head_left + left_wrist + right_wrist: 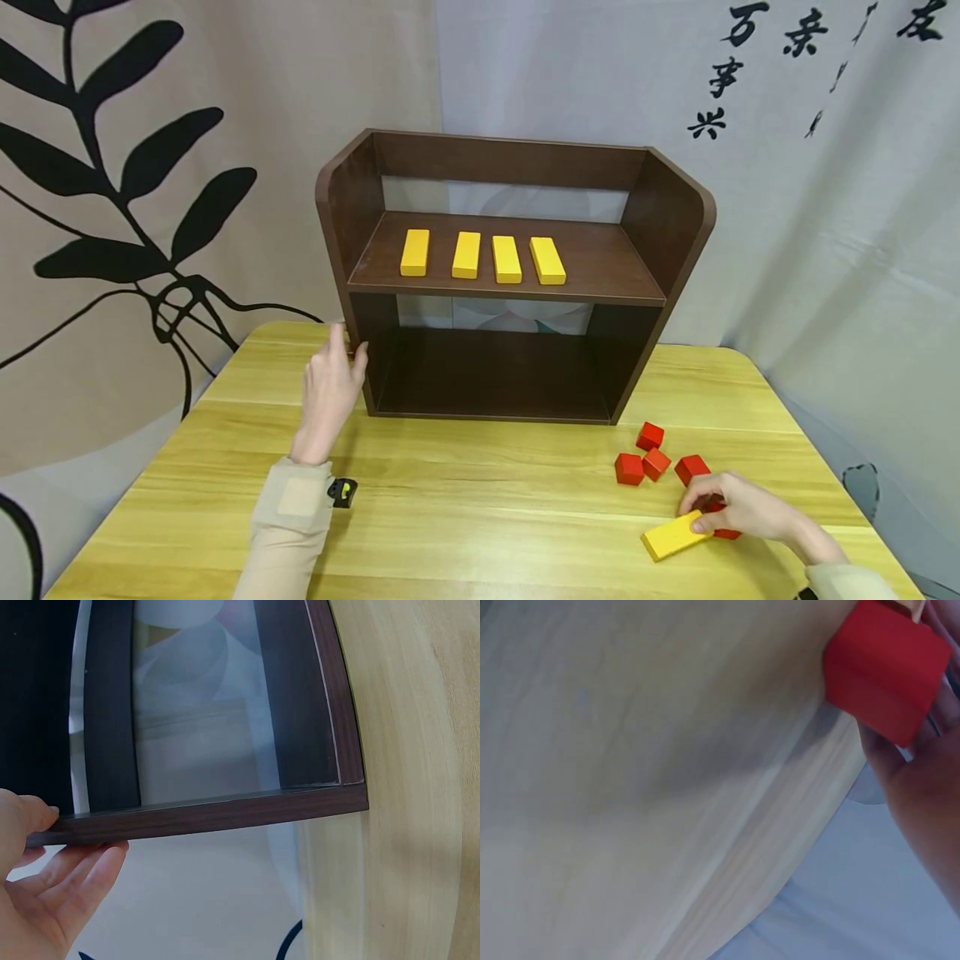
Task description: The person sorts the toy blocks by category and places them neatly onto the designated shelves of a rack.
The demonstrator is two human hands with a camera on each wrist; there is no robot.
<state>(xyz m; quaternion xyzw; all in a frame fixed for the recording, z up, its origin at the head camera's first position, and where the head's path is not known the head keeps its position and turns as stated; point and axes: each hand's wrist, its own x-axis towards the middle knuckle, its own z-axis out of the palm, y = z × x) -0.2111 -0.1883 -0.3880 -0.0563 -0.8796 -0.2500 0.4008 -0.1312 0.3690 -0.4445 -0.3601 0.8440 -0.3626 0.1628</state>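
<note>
A dark brown two-tier shelf (pixel 495 298) stands on the table. My left hand (pixel 330 387) grips its left side panel (pixel 217 814), thumb on one face and fingers on the other. Four-sided yellow blocks (pixel 465 255), several of them, lie in a row on the upper board. At the front right, my right hand (pixel 746 506) pinches the near end of another yellow block (pixel 671 537) between thumb and fingers. Under that palm sits a red cube (pixel 885 671), partly covered by the hand in the head view.
Several more red cubes (pixel 628 468) lie grouped on the wooden table (pixel 480 517), between the shelf and my right hand. The shelf's lower board (pixel 495 375) is dark. Behind hang pale curtains (pixel 787 225) with black leaf shapes and characters.
</note>
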